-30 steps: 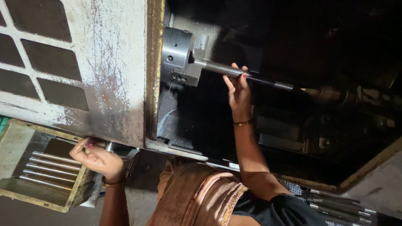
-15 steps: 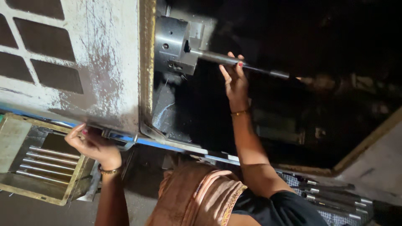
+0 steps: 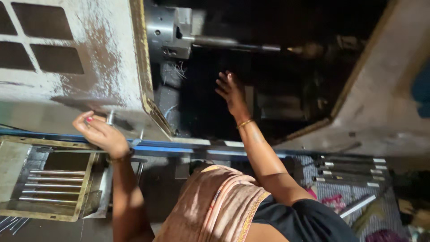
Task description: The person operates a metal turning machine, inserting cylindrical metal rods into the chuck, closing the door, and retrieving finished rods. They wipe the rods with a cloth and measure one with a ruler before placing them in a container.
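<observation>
A metal rod (image 3: 237, 43) sits clamped in the lathe chuck (image 3: 165, 30), jutting out horizontally across the dark machine opening. The right hand (image 3: 230, 92) hangs below the rod, well apart from it, fingers spread and holding nothing. The left hand (image 3: 99, 133) rests on the lower edge of the machine's worn white door (image 3: 71, 54), fingers curled over a small metal handle (image 3: 109, 117). Below the blue rail (image 3: 179, 148), a tray (image 3: 13, 157) at the left holds finished rods (image 3: 56, 183); more rods (image 3: 349, 168) lie on cloth at the right.
</observation>
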Motion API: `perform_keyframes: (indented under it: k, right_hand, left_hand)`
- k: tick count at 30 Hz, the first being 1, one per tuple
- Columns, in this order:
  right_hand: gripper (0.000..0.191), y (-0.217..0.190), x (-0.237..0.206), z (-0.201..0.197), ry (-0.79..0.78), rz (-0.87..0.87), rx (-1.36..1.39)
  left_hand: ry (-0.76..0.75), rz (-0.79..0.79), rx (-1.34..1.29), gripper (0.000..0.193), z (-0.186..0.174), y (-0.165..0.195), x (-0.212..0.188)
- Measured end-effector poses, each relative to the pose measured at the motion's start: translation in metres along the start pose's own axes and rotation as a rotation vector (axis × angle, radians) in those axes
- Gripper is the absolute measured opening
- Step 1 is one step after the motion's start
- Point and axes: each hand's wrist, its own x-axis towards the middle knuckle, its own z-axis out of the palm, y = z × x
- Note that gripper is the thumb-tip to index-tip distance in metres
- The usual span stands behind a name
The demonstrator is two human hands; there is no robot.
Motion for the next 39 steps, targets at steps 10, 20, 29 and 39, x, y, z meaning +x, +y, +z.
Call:
perform_keyframes:
  k: [10,20,29,39]
  right_hand:
    - [0.03,-0.208,-0.185,-0.023,-0.002,-0.918,-0.525]
    - [0.028,-0.236,-0.194,-0.12,0.566,-1.179,-1.314]
    - [0.025,-0.224,-0.186,-0.127,0.651,-1.344,-1.67]
    - [0.029,-0.232,-0.197,-0.101,0.599,-1.421,-1.58]
  left_hand:
    - [-0.03,0.115,0.059,0.016,-0.004,-0.018,0.004]
    - [-0.061,0.118,-0.033,0.013,-0.01,-0.042,0.007]
    - [-0.04,0.148,-0.039,0.014,-0.011,-0.049,0.011]
    - [-0.016,0.112,-0.029,0.012,-0.009,-0.045,0.01]
